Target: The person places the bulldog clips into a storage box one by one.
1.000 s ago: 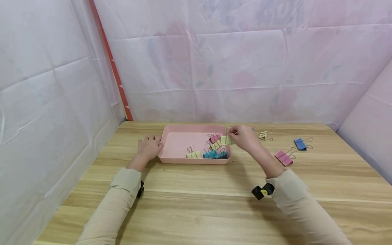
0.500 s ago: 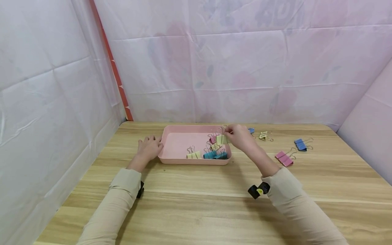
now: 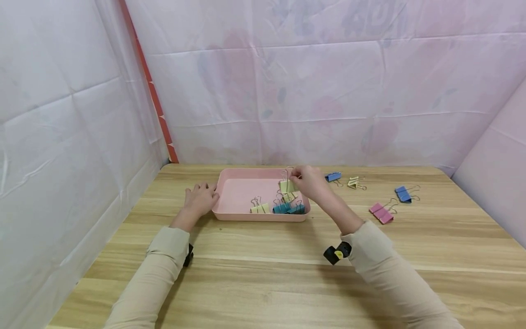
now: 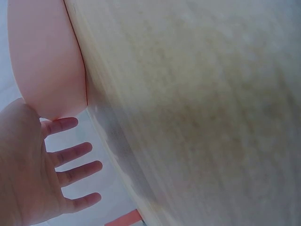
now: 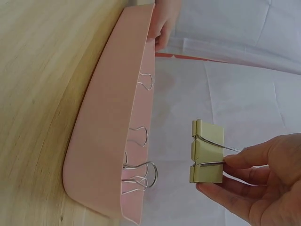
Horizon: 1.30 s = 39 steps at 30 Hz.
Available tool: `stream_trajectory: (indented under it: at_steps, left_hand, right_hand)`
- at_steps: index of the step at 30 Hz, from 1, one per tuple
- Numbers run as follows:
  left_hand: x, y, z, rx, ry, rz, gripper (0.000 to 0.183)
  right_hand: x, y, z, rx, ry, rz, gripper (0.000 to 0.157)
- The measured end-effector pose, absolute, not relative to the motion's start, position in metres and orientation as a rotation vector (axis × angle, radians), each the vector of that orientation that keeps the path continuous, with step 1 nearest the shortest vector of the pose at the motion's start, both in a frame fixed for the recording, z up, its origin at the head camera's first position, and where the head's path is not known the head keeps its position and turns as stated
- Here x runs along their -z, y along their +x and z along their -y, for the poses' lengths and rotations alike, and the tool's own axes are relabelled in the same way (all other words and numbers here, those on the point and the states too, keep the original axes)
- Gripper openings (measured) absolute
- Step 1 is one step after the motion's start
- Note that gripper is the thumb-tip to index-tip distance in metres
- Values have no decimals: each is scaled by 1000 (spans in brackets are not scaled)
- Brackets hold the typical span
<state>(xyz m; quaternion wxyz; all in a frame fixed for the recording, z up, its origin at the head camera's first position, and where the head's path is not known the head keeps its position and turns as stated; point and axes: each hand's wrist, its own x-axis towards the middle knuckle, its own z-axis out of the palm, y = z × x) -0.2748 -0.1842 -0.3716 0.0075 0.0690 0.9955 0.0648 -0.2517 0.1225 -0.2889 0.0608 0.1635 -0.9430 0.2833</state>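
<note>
Yellow clip (image 5: 209,154) shifting leftward over pink tray (image 3: 246,187) | I'm seeing right hand (image 3: 310,183) pinching it | left hand (image 3: 199,199), fingers spread, touching pink tray

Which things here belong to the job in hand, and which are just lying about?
Likely job:
pale yellow binder clip, pinched by right hand
pink tray, touched by left hand
binder clips in the tray
loose binder clips, probably

Just surroundings:
wooden table
fabric backdrop
red strip

A creased whitish fabric sheet with faded pink flowers (image 3: 312,87) hangs behind the pale wood-grained worktop (image 3: 255,274); a slanting red strip (image 3: 173,155) marks the left corner.
</note>
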Motion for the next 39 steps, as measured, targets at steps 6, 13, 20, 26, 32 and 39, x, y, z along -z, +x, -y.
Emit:
stream_trajectory:
  at_steps: [6,13,20,26,32,39]
  left_hand:
    - [372,-275,185,-198,213,-3113,49]
    - [372,-275,186,-197,210,-3111,49]
    - [372,-275,185,-207,197,-3102,49]
    - [372,-276,185,-201,191,-3096,50]
    - [371,-276,185,-194,200,-3102,49]
    - [370,-275,186,-194,204,-3102,49]
  right_hand:
    - [289,-253,-116,-841,498,2867,16]
    - [294,-261,-109,-850,517,2852,16]
    - [299,-269,-102,-921,502,2856,16]
    - [303,-274,-96,-950,483,2877,17]
    - [310,-283,-90,-968,446,2920,19]
    - [320,-289,-83,-754,493,2875,21]
